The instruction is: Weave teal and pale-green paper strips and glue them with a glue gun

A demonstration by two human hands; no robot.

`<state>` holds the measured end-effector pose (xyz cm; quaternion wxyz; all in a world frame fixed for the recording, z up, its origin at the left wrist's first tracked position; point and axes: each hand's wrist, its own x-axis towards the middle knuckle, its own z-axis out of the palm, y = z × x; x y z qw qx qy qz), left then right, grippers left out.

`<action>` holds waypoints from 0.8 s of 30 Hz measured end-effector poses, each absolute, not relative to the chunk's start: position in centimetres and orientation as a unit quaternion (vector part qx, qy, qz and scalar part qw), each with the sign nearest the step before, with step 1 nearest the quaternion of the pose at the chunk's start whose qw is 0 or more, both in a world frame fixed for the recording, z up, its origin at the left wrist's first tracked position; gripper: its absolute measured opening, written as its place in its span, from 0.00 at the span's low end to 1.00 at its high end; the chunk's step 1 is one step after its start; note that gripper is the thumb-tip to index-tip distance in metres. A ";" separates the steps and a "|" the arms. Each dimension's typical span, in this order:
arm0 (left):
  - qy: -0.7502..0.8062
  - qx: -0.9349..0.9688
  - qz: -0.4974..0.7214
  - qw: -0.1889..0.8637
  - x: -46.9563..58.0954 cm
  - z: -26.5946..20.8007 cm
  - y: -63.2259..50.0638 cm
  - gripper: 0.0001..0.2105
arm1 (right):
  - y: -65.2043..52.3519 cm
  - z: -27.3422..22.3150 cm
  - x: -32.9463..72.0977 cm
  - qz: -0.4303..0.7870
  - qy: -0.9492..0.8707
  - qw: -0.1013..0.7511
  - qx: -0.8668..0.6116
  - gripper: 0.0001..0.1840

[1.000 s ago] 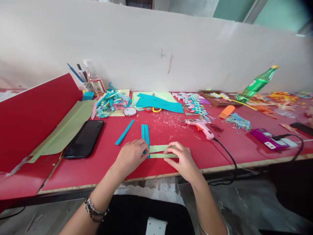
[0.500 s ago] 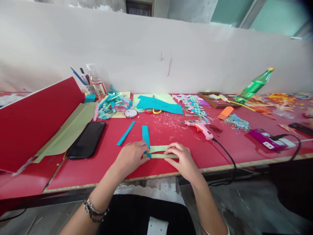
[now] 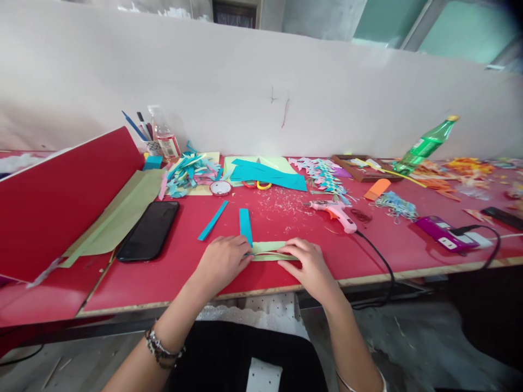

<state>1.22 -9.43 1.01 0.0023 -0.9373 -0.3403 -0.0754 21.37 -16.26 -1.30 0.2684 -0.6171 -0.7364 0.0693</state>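
Observation:
Two pale green paper strips (image 3: 267, 247) lie close together crosswise in front of me, near the table's front edge. My left hand (image 3: 229, 260) pinches their left end, where a blue paper strip (image 3: 245, 223) meets them and points away from me. My right hand (image 3: 304, 264) has thumb and fingers closed on the right part of the green strips, whose right ends it hides. A second blue strip (image 3: 213, 220) lies loose and slanted, beyond my left hand.
A black phone (image 3: 149, 231) lies at left beside green paper sheets (image 3: 118, 218). At right are a pink glue gun (image 3: 334, 212) with its cord and a purple device (image 3: 443, 233). Paper scraps (image 3: 192, 173), blue paper (image 3: 267, 174) and a green bottle (image 3: 427, 144) line the back.
The nearer green strip has moved up against the farther one, narrowing the gap between them. The blue strip's near end, seen below the green strips before, no longer shows there.

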 end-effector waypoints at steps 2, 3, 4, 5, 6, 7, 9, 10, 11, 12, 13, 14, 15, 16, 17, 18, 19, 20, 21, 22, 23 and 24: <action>-0.337 -0.938 -0.082 0.001 1.1 0.9 -9.4 0.09 | -16.2 -1.4 21.4 0.080 -0.736 0.273 -0.615 0.07; -0.336 -0.938 -0.086 0.002 1.1 0.9 -9.3 0.09 | -16.1 -1.4 21.4 0.084 -0.735 0.277 -0.613 0.07; -0.336 -0.938 -0.089 0.002 1.1 0.9 -9.4 0.10 | -16.1 -1.4 21.4 0.088 -0.735 0.280 -0.611 0.07; -0.336 -0.938 -0.091 0.003 1.0 0.9 -9.4 0.10 | -16.1 -1.4 21.4 0.090 -0.735 0.283 -0.610 0.07; -0.336 -0.937 -0.092 0.002 1.0 1.0 -9.4 0.10 | -16.1 -1.4 21.3 0.088 -0.735 0.283 -0.610 0.07; -0.336 -0.937 -0.092 0.001 1.0 1.0 -9.5 0.10 | -16.0 -1.3 21.2 0.083 -0.736 0.281 -0.610 0.07; -0.338 -0.936 -0.094 -0.006 0.9 1.2 -9.6 0.10 | -15.9 -1.2 21.1 0.063 -0.741 0.269 -0.612 0.07; -0.341 -0.935 -0.096 -0.011 0.9 1.3 -9.7 0.10 | -15.9 -1.1 21.1 0.048 -0.744 0.261 -0.613 0.08; -0.344 -0.933 -0.099 -0.014 1.0 1.3 -9.8 0.09 | -15.8 -1.0 21.0 0.035 -0.746 0.255 -0.614 0.08; -0.350 -0.931 -0.103 -0.015 1.0 1.3 -9.9 0.09 | -15.8 -0.9 21.0 0.025 -0.748 0.250 -0.614 0.09; -0.358 -0.928 -0.108 -0.013 1.1 1.3 -10.0 0.10 | -15.7 -0.7 20.9 0.021 -0.748 0.247 -0.615 0.10; -0.367 -0.923 -0.112 -0.011 1.2 1.2 -10.2 0.11 | -15.6 -0.6 20.9 0.023 -0.747 0.248 -0.616 0.11; -0.377 -0.919 -0.116 -0.007 1.4 1.1 -10.4 0.12 | -15.6 -0.4 20.7 0.030 -0.746 0.251 -0.616 0.12; -0.388 -0.914 -0.120 -0.003 1.6 1.0 -10.6 0.13 | -15.4 -0.2 20.6 0.041 -0.745 0.255 -0.615 0.13; -0.399 -0.908 -0.124 0.002 1.8 0.9 -10.8 0.14 | -15.3 0.1 20.3 0.052 -0.745 0.259 -0.613 0.13; -0.411 -0.903 -0.128 0.008 2.1 0.8 -11.0 0.15 | -15.1 0.4 20.0 0.062 -0.747 0.262 -0.608 0.14; -0.422 -0.897 -0.133 0.015 2.4 0.6 -11.2 0.15 | -14.9 0.7 19.7 0.068 -0.752 0.263 -0.600 0.14; -0.433 -0.890 -0.138 0.023 2.7 0.5 -11.4 0.15 | -14.7 1.0 19.4 0.070 -0.758 0.263 -0.593 0.15; -0.445 -0.883 -0.145 0.031 2.9 0.4 -11.5 0.15 | -14.5 1.2 19.0 0.070 -0.765 0.260 -0.585 0.15; -0.455 -0.876 -0.152 0.037 3.2 0.3 -11.7 0.13 | -14.2 1.5 18.7 0.068 -0.772 0.257 -0.577 0.15; -0.464 -0.870 -0.160 0.041 3.4 0.3 -11.7 0.12 | -14.0 1.7 18.4 0.068 -0.778 0.255 -0.570 0.15; -0.472 -0.864 -0.168 0.043 3.6 0.2 -11.8 0.11 | -13.8 1.9 18.2 0.069 -0.784 0.253 -0.562 0.15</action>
